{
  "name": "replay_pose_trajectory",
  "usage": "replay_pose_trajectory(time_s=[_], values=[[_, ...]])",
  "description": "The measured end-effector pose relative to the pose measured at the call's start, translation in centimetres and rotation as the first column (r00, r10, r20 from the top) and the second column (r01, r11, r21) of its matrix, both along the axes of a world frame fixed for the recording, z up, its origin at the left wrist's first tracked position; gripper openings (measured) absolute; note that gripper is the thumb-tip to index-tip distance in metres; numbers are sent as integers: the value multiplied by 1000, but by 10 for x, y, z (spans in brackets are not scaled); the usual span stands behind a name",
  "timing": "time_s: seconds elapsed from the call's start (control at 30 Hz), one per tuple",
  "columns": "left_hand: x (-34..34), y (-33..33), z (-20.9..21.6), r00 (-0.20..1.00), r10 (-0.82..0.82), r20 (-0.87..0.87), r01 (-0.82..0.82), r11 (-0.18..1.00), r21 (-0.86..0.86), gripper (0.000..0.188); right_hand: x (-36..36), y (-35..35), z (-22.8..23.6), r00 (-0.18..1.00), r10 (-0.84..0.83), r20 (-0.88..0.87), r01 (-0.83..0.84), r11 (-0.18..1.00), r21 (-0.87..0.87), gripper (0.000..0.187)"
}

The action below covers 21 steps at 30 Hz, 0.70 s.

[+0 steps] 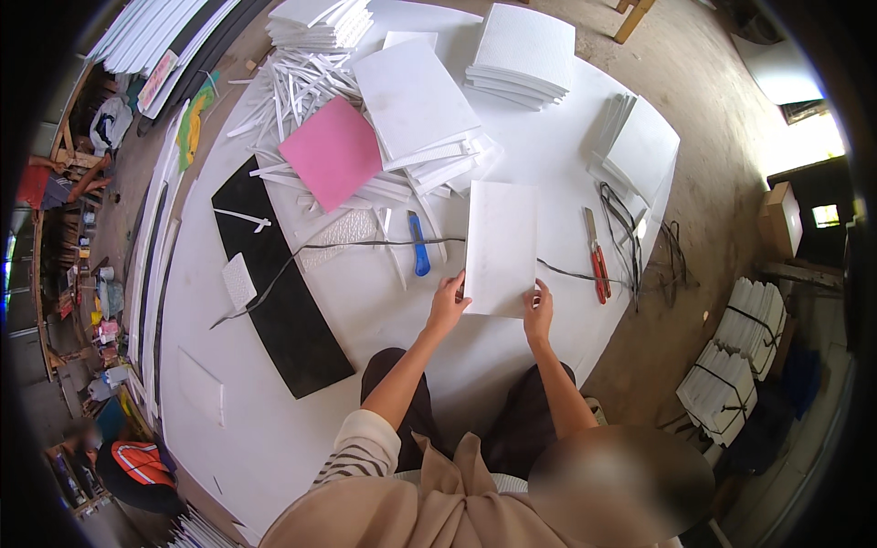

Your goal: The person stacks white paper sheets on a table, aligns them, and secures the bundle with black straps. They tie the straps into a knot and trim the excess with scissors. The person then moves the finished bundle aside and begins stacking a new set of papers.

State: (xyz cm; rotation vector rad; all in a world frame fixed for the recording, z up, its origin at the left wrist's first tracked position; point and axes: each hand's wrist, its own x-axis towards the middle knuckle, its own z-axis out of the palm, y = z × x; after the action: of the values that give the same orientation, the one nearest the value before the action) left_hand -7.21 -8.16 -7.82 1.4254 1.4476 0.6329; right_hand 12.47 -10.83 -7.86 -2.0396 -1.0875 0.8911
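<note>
Between my hands is a white rectangular board (501, 247), gripped near its lower corners. My left hand (450, 301) closes on its left edge, and my right hand (538, 306) pinches the right edge. A dark strap (384, 243) runs crosswise on the white table and passes beneath the board, coming out on the right. Left of the board lies a blue box cutter (418, 245). On the right rests a tool with red handles and a long blade (596, 258), beside a bundle of dark straps (625, 228).
Stacks of white sheets stand at the back (521, 55) and right (637, 151) of the table. White offcut strips (283, 100), a pink square sheet (332, 152) and a black panel (283, 292) lie left. Strapped white bundles (719, 388) sit off the table, lower right.
</note>
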Motion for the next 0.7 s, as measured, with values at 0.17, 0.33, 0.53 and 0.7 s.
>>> replay_pose_trajectory(time_s=[0.17, 0.33, 0.53, 0.7], values=[[-11, 15, 19, 988, 88, -124, -75, 992, 106, 52, -13, 31, 6, 916, -59, 398, 51, 998, 31, 45], [-66, 125, 50, 917, 394, -68, -324, 833, 449, 38, -30, 170, 36, 956, 107, 272, -197, 923, 330, 45], [-77, 217, 84, 909, 351, -226, -131, 754, 644, 40, -86, 302, 61, 974, 103, -200, -101, 995, 20, 50], [-74, 225, 83, 905, 320, -279, -134, 839, 528, 41, -92, 320, 64, 919, -76, -386, 80, 997, -6, 45]])
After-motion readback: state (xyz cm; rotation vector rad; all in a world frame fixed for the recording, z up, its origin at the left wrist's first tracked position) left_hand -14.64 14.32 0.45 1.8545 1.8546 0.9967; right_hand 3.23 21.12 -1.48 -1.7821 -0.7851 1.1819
